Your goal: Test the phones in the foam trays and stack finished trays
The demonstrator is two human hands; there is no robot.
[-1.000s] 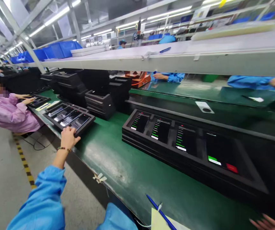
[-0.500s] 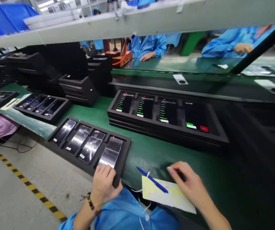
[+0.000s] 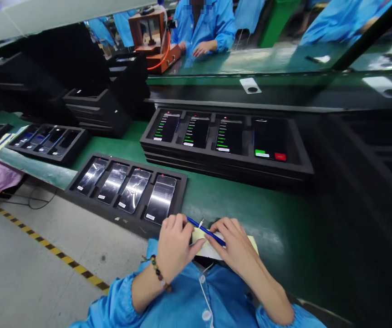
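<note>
Head view, counter: a green, glossy-topped counter (image 3: pixel 233 200) runs across under both hands
Left hand: the left hand (image 3: pixel 175 243), with a beaded bracelet (image 3: pixel 155 269) at its wrist, has its fingers bent and its thumb spread over the paper; whether its grip holds anything I cannot make out
Right hand: the right hand (image 3: pixel 235 246) curls over the pen's near end, thumb alongside; whether its grip is pinching the pen is hidden
Pen: the slim blue plastic pen (image 3: pixel 205 230) slants between the hands, above the paper
Paper: the yellow-and-white paper sheet (image 3: pixel 211 250) lies at the counter's near edge, partly covered by both hands
Near tray: a black rectangular tray (image 3: pixel 96 210) just beside the left hand holds four dark, glossy phones (image 3: pixel 161 198), one per compartment
Tray stack: beyond, a stack of black trays (image 3: pixel 196 157) carries four more phones with lit screens (image 3: pixel 197 130), three showing green lines, the rightmost a green and a red block
Across: a co-worker in a blue jacket (image 3: pixel 206 23) sits beside an orange-brown fixture (image 3: pixel 163 59)
</note>
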